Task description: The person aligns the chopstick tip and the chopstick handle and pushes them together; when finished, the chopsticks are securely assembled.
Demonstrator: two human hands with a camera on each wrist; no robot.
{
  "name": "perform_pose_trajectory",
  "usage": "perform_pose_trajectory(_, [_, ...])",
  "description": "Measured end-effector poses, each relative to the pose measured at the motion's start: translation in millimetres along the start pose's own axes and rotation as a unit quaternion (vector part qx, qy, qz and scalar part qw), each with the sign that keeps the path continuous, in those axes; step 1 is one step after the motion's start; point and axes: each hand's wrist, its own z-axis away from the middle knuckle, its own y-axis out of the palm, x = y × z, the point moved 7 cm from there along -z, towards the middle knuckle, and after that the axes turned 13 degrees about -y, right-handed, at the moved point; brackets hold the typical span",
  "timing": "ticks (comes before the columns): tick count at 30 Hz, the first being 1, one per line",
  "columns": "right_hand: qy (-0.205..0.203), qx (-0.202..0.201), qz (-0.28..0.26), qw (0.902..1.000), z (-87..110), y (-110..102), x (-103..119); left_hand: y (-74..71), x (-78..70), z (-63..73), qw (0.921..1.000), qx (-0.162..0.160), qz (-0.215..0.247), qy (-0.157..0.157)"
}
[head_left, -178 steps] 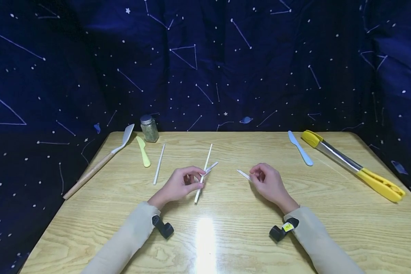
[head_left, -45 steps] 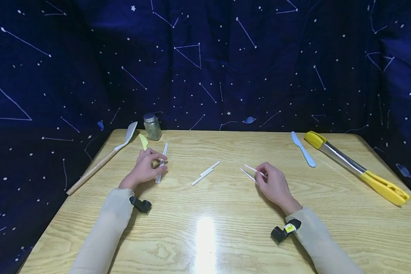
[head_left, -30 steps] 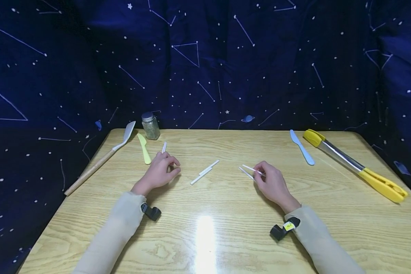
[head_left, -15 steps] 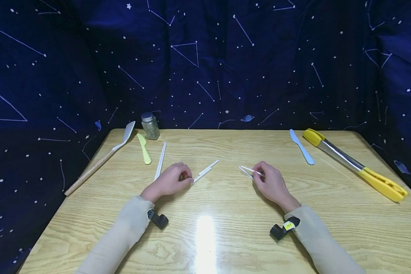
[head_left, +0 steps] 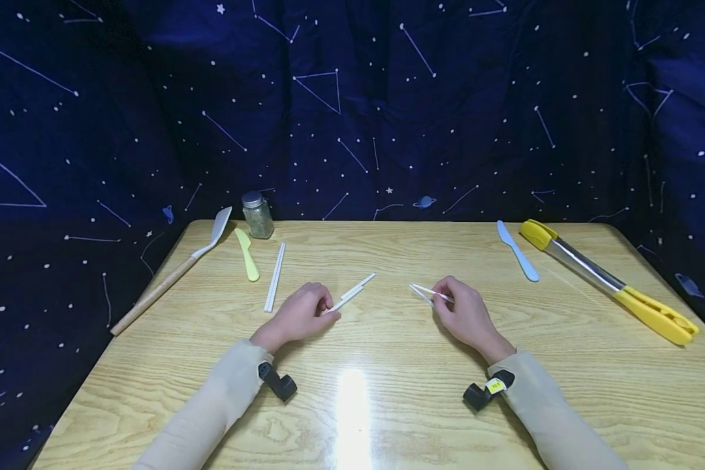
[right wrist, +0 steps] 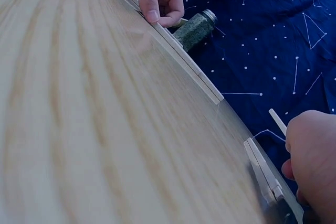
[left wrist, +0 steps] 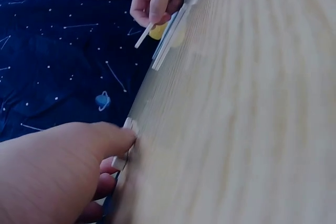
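In the head view, two short white sticks lie side by side, slightly offset, at mid-table. My left hand is at their near-left end, its thumb and fingertips on either side of one stick; the left wrist view has the thumb over the stick. My right hand pinches another short white stick, tip pointing left. The right wrist view has this stick raised off the table, and one more white stick lying beneath the fingers. A pair of longer white chopsticks lies left of my left hand.
At the left lie a wooden-handled spatula and a yellow knife, with a lidded glass jar standing behind. A blue knife and yellow-ended tongs lie at the right. A dark starry cloth hangs behind the table.
My left hand lets go of a chopstick beside the other, moves right and closes on the short stick's end. My right hand stays put; its stick's tip dips toward the one on the table.
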Motion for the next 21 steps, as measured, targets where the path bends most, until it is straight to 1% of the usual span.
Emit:
perform_pose_trajectory(7, [0.001,0.0,-0.009,1.0,0.0,0,0,1.9,0.1,0.4,0.9997,-0.011,-0.007,-0.019])
perform_pose_trajectory(11, [-0.004,-0.007,-0.009,0.9999,-0.2,0,1,1.4,-0.2,0.6,0.9996,-0.02,0.006,-0.021])
perform_pose_trajectory(13, [-0.005,-0.007,-0.011,0.9999,-0.3,-1,2,0.6,-1.6,0.9,0.9993,-0.028,0.02,-0.013])
perform_pose_trajectory(16, [-0.005,-0.011,-0.011,0.9999,-0.2,-2,3,-0.2,-5.2,1.3,0.9982,-0.041,0.043,0.009])
perform_pose_trajectory(19, [-0.01,-0.023,-0.015,0.9996,-0.5,-3,4,0.2,-8.8,2.0,0.9966,-0.047,0.061,0.03])
perform_pose_trajectory(21, [-0.013,-0.03,-0.022,0.9992,-0.7,-4,3,0.6,-10.0,2.4,0.9957,-0.047,0.072,0.035])
